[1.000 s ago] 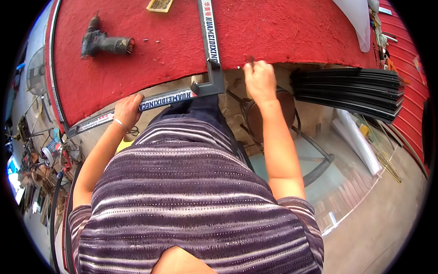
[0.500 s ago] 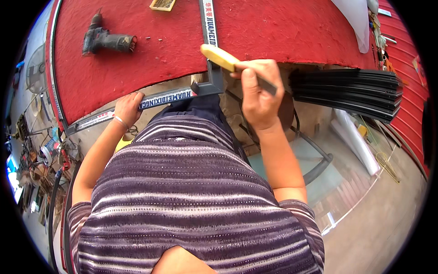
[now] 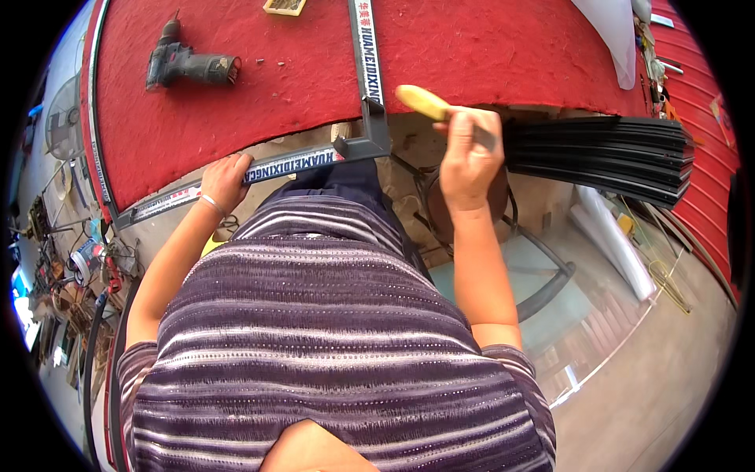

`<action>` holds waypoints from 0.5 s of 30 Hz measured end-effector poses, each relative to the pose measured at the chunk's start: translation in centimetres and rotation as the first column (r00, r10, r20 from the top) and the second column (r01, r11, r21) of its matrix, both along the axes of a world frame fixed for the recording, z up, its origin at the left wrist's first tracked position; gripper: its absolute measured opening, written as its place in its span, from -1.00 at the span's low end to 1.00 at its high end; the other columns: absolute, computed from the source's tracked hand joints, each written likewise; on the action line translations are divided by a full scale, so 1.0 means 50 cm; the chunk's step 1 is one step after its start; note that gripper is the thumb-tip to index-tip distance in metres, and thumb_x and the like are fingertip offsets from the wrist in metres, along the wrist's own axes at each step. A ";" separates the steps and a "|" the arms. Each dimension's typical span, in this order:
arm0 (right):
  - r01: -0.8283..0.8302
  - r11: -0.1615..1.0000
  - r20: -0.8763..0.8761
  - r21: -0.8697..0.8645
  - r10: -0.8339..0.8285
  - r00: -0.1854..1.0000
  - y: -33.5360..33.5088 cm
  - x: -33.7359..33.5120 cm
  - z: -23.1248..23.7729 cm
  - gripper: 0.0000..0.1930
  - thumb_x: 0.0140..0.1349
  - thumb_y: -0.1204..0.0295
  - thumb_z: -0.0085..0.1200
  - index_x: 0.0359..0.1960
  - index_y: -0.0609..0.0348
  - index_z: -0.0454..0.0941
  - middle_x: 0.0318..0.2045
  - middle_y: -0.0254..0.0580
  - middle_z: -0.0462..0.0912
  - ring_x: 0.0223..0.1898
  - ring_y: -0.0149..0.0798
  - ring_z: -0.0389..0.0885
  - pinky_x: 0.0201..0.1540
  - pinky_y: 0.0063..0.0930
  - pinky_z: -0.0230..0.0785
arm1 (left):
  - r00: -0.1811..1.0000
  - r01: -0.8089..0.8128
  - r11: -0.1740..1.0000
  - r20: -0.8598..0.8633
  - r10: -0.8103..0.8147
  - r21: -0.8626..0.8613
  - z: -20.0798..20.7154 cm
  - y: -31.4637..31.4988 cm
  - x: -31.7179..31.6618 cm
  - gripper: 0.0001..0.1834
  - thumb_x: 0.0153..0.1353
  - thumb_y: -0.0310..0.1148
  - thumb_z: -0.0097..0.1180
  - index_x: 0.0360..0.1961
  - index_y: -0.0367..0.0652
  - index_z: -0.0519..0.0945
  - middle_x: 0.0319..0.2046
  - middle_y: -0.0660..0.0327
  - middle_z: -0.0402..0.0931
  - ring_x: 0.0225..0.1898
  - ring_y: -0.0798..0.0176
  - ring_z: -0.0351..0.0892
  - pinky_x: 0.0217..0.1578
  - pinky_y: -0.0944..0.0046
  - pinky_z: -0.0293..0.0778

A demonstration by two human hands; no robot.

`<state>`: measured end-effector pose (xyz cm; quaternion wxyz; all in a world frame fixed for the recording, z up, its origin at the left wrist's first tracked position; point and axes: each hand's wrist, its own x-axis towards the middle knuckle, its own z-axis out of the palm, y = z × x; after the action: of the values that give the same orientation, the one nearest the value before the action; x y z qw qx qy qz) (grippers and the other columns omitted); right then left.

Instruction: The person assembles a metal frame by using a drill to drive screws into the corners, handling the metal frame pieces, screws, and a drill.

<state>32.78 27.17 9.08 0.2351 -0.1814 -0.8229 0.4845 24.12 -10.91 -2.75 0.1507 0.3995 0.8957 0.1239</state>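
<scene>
A dark grey metal frame [image 3: 292, 164] with printed film strips lies along the near edge of the red-covered table [image 3: 314, 79]. My left hand [image 3: 226, 181] rests on its near bar, fingers curled over it. To the right of the frame's near corner [image 3: 376, 140], my right hand [image 3: 472, 161] is raised, closed round a tool with a rounded yellow handle [image 3: 422, 103]. A dark, flat part of that tool shows behind my fingers; its kind is unclear. The tool is apart from the frame. Small upright pieces stand at the corner.
A cordless drill [image 3: 189, 67] lies on the table near small metal bits [image 3: 281, 63] and a shallow yellow box [image 3: 285, 7]. Stacked black profiles [image 3: 602, 160] jut out at right. A stool [image 3: 456, 204], a glass panel [image 3: 503, 271] and a plastic-wrapped roll [image 3: 617, 244] are lower down.
My right hand has moved right with the yellow-handled tool, away from above the frame corner. My left hand stays on the near bar, with only a slight shift.
</scene>
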 end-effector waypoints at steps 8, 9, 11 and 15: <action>-0.304 0.939 0.262 0.163 0.256 0.931 0.005 -0.014 -0.071 -0.85 0.32 0.39 0.03 -0.39 0.19 0.48 -0.38 -0.02 0.49 -0.33 0.07 0.49 -0.24 -0.05 0.37 | 0.999 -0.011 0.998 0.044 0.014 -0.058 0.013 0.006 0.001 -0.58 -0.05 -0.42 0.25 -0.10 -0.11 0.47 -0.30 0.11 0.51 -0.21 -0.01 0.54 -0.21 0.05 0.44; -0.149 0.966 0.195 0.210 0.108 0.975 0.027 -0.028 -0.081 -0.85 0.32 0.40 0.03 -0.37 0.22 0.47 -0.38 0.00 0.49 -0.32 0.10 0.49 -0.23 -0.02 0.36 | 0.998 -0.024 0.999 0.053 0.026 -0.031 0.023 0.006 0.001 -0.53 -0.07 -0.39 0.29 -0.07 -0.11 0.47 -0.26 0.10 0.51 -0.18 -0.01 0.53 -0.18 0.06 0.43; -0.230 0.940 0.356 0.253 0.131 0.925 0.068 -0.037 -0.100 -0.83 0.34 0.38 -0.02 -0.32 0.24 0.47 -0.34 0.07 0.55 -0.25 0.21 0.52 -0.19 0.03 0.36 | 0.998 -0.044 0.999 0.041 0.043 0.032 0.047 0.001 0.003 -0.47 -0.09 -0.36 0.34 -0.03 -0.11 0.47 -0.21 0.10 0.50 -0.14 -0.02 0.50 -0.13 0.06 0.41; -0.370 0.900 0.587 0.228 0.176 0.790 0.043 -0.059 -0.122 -0.78 0.36 0.29 -0.05 -0.25 0.20 0.50 -0.28 0.10 0.64 -0.20 0.22 0.60 -0.16 0.06 0.41 | 0.984 -0.112 0.984 -0.122 0.129 0.138 0.044 -0.073 0.016 -0.38 -0.10 -0.27 0.41 0.04 -0.12 0.48 -0.08 0.10 0.47 -0.03 -0.02 0.43 0.00 0.05 0.32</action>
<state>29.85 29.31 2.99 -0.0593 -0.1487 -0.9421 0.2947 24.89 -14.57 -0.53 0.0575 0.3607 0.9162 0.1645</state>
